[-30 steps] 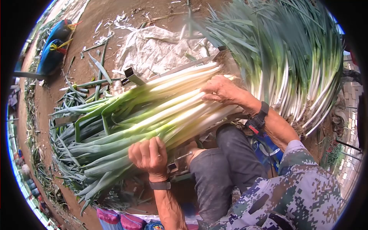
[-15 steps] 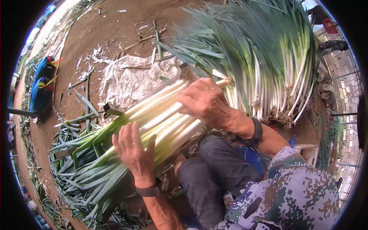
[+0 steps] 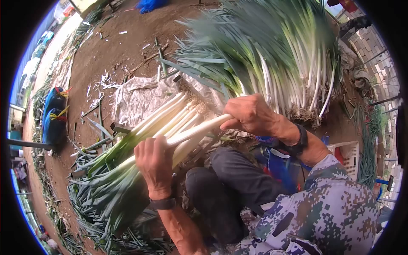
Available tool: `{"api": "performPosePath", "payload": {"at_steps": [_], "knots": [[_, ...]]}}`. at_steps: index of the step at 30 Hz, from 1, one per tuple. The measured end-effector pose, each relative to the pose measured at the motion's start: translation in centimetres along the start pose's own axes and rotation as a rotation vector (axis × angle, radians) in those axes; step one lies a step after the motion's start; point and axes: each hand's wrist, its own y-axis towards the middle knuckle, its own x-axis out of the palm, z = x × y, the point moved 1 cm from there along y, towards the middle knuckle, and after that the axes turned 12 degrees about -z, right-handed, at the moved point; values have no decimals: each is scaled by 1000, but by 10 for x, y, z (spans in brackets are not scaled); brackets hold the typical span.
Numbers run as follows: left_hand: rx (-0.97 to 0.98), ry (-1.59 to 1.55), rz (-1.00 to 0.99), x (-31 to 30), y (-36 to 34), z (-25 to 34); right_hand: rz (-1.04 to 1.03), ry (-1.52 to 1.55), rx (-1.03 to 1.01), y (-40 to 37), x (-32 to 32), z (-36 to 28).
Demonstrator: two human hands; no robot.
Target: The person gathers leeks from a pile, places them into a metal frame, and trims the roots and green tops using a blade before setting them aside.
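Note:
A bundle of cleaned leeks (image 3: 163, 117) lies slanting over a metal frame, white ends and roots to the upper right, green leaves to the lower left. My right hand (image 3: 250, 114) grips the root end of one thick white leek (image 3: 199, 130). Around the same leek, lower down where white meets green, my left hand (image 3: 155, 163) is closed. This leek lies along the near side of the bundle. Beyond my right hand stands a large heap of untrimmed leeks (image 3: 293, 63), roots towards me.
A pale woven sack (image 3: 140, 100) lies on the soil behind the frame. Blue bundles (image 3: 55, 114) sit at the left. To the right are a white plastic crate (image 3: 349, 159) and brick paving (image 3: 380, 59). Cut leaves (image 3: 127, 244) litter the ground at the bottom.
My left hand has closed round a leek. My right hand has moved right and down, off the bundle's white ends, and holds that leek's root end. The view has shifted slightly.

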Motion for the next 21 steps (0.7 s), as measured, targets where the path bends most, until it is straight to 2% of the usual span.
{"api": "performPosePath", "payload": {"at_steps": [1, 2, 5, 6, 9, 10, 11, 13, 16, 17, 19, 20, 21], "knots": [[16, 5, -13, 11, -8, 3, 0, 108, 7, -15, 12, 0], [45, -19, -23, 17, -9, 8, 120, 297, 9, -23, 15, 1], [49, -50, 4, 32, -12, 39, 235, 908, 109, -49, 15, -10], [49, -49, 11, 32, -10, 50, 284, 1015, 145, -56, 17, -14], [25, -61, 27, 32, -13, 61, 480, 1655, 2, -88, 29, 5], [29, -32, 59, 34, -19, 57, 633, 1627, 158, -103, 14, 7], [-6, -47, 41, 36, -30, 58, 705, 1591, 187, -124, 12, 19], [2, -54, 61, 35, -41, 67, 474, 1192, 260, -172, 27, 48], [49, -8, 56, 35, -42, 78, 0, -182, 187, -212, 62, 58], [73, 9, 37, 37, -40, 82, 95, 86, 316, -218, 67, 54], [102, 24, 5, 45, -36, 97, 260, 619, 552, -207, 35, 25], [114, 27, -39, 50, -33, 107, 461, 431, 437, -198, 18, 9], [144, 37, -76, 56, -30, 117, 539, 196, 248, -192, 0, -4]]}}
